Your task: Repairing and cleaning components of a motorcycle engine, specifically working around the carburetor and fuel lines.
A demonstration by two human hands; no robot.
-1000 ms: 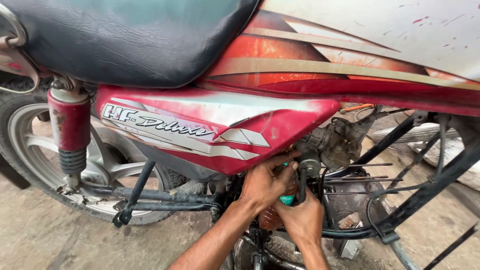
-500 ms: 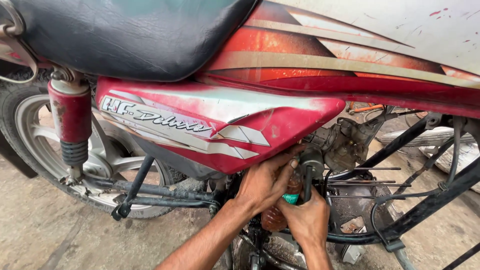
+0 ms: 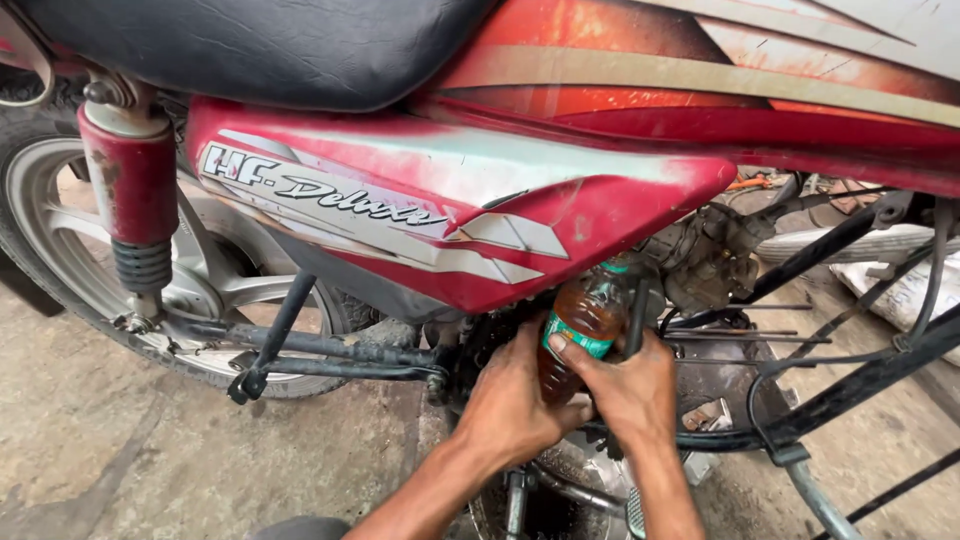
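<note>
Both hands are closed on a small bottle (image 3: 588, 318) of brown liquid with a green label. The left hand (image 3: 512, 400) wraps its lower body from the left, and the right hand (image 3: 628, 385) clasps it from the right, one finger lying across the label. The bottle stands nearly upright in that grip, just under the red side panel (image 3: 440, 205). Above the grip is the black seat (image 3: 260, 45); well off to its left, the rear wheel (image 3: 70, 250) and shock absorber (image 3: 130, 200).
</note>
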